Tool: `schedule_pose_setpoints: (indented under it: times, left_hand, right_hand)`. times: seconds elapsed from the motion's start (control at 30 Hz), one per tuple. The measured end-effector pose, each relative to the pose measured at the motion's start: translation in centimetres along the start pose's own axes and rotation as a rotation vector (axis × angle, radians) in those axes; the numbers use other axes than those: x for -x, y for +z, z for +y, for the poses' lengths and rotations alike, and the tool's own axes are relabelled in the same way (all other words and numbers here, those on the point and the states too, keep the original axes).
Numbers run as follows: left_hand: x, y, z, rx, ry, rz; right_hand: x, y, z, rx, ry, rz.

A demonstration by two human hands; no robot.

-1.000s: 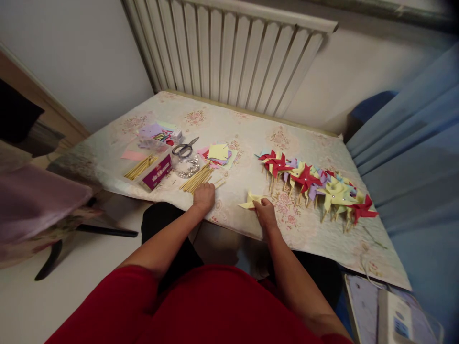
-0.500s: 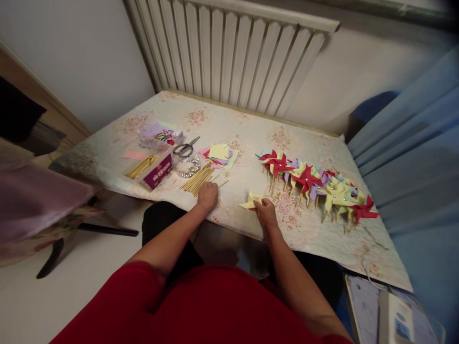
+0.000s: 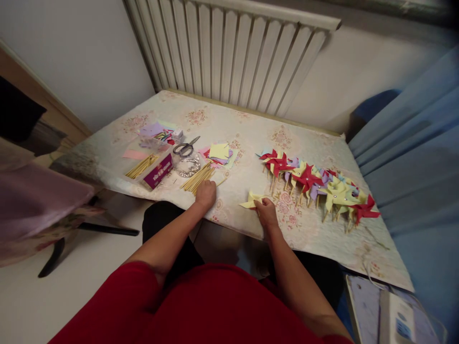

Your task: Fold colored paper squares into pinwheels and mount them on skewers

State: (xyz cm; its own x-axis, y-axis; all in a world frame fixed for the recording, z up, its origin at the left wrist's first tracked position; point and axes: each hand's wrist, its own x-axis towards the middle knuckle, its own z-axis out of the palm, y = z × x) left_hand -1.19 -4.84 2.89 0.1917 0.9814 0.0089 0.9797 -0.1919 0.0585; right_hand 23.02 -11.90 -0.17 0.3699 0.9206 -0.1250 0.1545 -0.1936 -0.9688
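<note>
Right hand [image 3: 267, 213] pinching a yellow paper pinwheel [image 3: 249, 202], near edge of the table [image 3: 233, 217]

Grip's pretty much closed on it, folded pale blades poking out left. Left hand [image 3: 206, 193] is loosely curled by the bamboo sticks [image 3: 196, 178], can't tell if it's actually got any. Finished red, yellow and purple pinwheels [image 3: 307, 178] are bunched off to the right.

A deep-red, short-sleeved top [image 3: 215, 310] in plain cloth is worn, its left sleeve [image 3: 139, 286] ended near the elbow. The legs are clothed in black trousers [image 3: 161, 224]. Both forearms [image 3: 172, 238], the left hand [image 3: 206, 195] and the right hand [image 3: 266, 212] are bare.
</note>
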Motion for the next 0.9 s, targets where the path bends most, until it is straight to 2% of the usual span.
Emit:
schedule_pose_setpoints:
  times: [0.1, 0.17, 0.33, 0.5, 0.67, 0.8, 0.9]
  left_hand:
    - [0.3, 0.0, 0.1, 0.054, -0.008, 0.001]
    - [0.3, -0.2, 0.2, 0.169, -0.047, 0.004]
    - [0.5, -0.3, 0.3, 0.795, -0.253, -0.015]
    - [1.5, -0.3, 0.9, 1.066, -0.311, -0.116]
    - [2.8, -2.1, 1.6, 1.649, -0.408, -0.148]
    - [3.5, -3.8, 1.9, 1.724, -0.443, -0.167]
    - [3.9, -4.6, 2.3, 1.743, -0.412, -0.188]
  right_hand:
    - [0.1, 0.1, -0.1, -0.038, 0.019, -0.012]
    - [0.1, 0.1, -0.1, -0.046, 0.031, -0.019]
    - [0.0, -0.1, -0.1, -0.014, 0.012, -0.004]
    - [-0.1, -0.1, 0.0, -0.012, 0.008, -0.012]
    - [-0.3, -0.1, 0.5, -0.022, 0.017, -0.020]
    - [-0.6, -0.1, 1.0, -0.025, 0.017, -0.023]
    - [-0.7, -0.1, 1.1, -0.012, 0.008, -0.013]
